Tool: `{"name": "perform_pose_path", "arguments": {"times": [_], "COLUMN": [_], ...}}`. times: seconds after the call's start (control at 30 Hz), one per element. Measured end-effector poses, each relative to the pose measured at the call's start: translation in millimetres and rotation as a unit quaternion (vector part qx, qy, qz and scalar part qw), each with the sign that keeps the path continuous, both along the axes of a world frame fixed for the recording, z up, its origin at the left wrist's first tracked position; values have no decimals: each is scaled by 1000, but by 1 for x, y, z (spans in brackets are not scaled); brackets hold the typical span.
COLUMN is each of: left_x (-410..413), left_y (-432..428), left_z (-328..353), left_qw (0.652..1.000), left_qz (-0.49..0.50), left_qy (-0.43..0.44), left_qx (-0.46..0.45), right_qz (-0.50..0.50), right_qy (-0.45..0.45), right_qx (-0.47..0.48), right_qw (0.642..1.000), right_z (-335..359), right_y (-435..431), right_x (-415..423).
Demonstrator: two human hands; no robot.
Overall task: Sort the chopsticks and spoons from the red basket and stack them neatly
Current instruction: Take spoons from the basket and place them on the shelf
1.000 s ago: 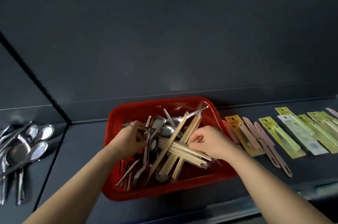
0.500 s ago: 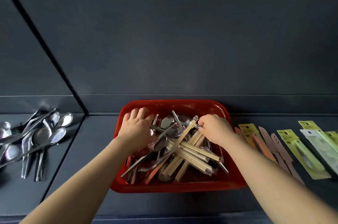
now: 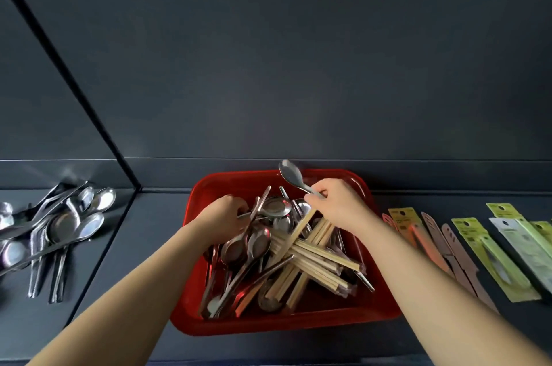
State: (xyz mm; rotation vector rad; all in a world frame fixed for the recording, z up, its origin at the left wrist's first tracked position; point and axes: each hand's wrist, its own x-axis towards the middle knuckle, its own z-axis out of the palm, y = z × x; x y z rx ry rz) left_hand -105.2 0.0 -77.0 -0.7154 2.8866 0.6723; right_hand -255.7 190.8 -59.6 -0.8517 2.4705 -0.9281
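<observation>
A red basket (image 3: 209, 189) sits on the dark shelf in front of me, filled with a tangle of metal spoons (image 3: 245, 246) and wrapped wooden chopsticks (image 3: 316, 255). My right hand (image 3: 337, 204) pinches the handle of one metal spoon (image 3: 291, 174), whose bowl points up and back over the basket's far rim. My left hand (image 3: 224, 219) is down in the left part of the basket, fingers curled round a thin metal handle among the spoons.
A pile of metal spoons (image 3: 56, 228) lies on the shelf section to the left, beyond a dark divider (image 3: 89, 90). To the right lie several packaged utensils (image 3: 493, 255) in yellow-green and orange cards. A dark back panel rises behind.
My right hand has lifted one spoon out of the pile, its bowl now above the far rim. My left hand has shifted from the back left corner onto a handle lower in the basket.
</observation>
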Motion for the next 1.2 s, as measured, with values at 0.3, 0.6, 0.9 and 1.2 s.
{"name": "perform_pose_path", "arguments": {"times": [0.3,0.6,0.9,1.2], "left_x": [15,23,12,9], "left_y": [-6,-4,12,27], "left_z": [18,24,4,-10], "left_qw": [994,994,985,992], "left_qz": [51,79,112,101], "left_qy": [90,64,85,-4], "left_qx": [-30,-39,99,72], "right_qz": [-21,-24,-2,-2], "right_qy": [-56,-1,-17,12], "right_qx": [101,25,-24,-79], "right_qw": [993,999,1000,997], "right_z": [-25,-18,-16,-9], "right_y": [-40,-34,-22,-10], "right_x": [5,-4,-8,-5]}}
